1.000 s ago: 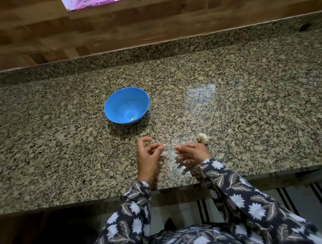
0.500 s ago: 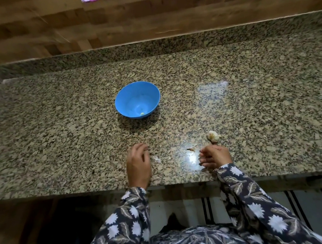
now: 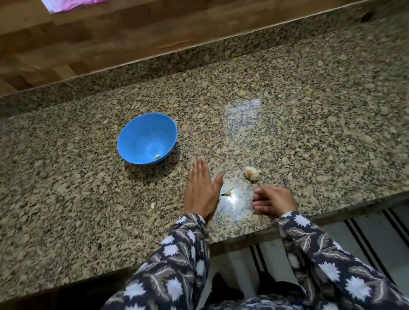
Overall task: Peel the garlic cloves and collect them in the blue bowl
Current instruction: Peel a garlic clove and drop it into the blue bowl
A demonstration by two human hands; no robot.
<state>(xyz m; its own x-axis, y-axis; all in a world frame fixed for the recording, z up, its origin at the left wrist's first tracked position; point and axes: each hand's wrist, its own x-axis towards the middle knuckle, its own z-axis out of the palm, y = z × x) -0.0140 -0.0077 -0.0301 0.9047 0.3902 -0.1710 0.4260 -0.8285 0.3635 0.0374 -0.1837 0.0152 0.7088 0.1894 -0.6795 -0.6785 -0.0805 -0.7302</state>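
Note:
The blue bowl (image 3: 133,136) stands on the granite counter (image 3: 318,126) with one small peeled clove (image 3: 157,156) at its bottom. My left hand (image 3: 200,192) lies flat in front of the bowl, fingers straight and together, holding nothing. My right hand (image 3: 273,199) rests on the counter near its front edge with its fingers curled under; I see nothing in it. A pale garlic bulb piece (image 3: 252,173) lies just beyond the right hand. Thin peel scraps (image 3: 227,193) lie between my hands. A small pale garlic bit (image 3: 153,205) lies left of my left hand.
The counter's raised granite back edge (image 3: 191,58) runs below a wooden wall (image 3: 139,25). The counter's front edge (image 3: 241,235) is just under my wrists. A striped floor mat (image 3: 377,251) shows below at the right.
My left hand has opened from curled to flat and reached forward toward the bowl. My right hand has stayed curled near the garlic bulb piece. The view has shifted.

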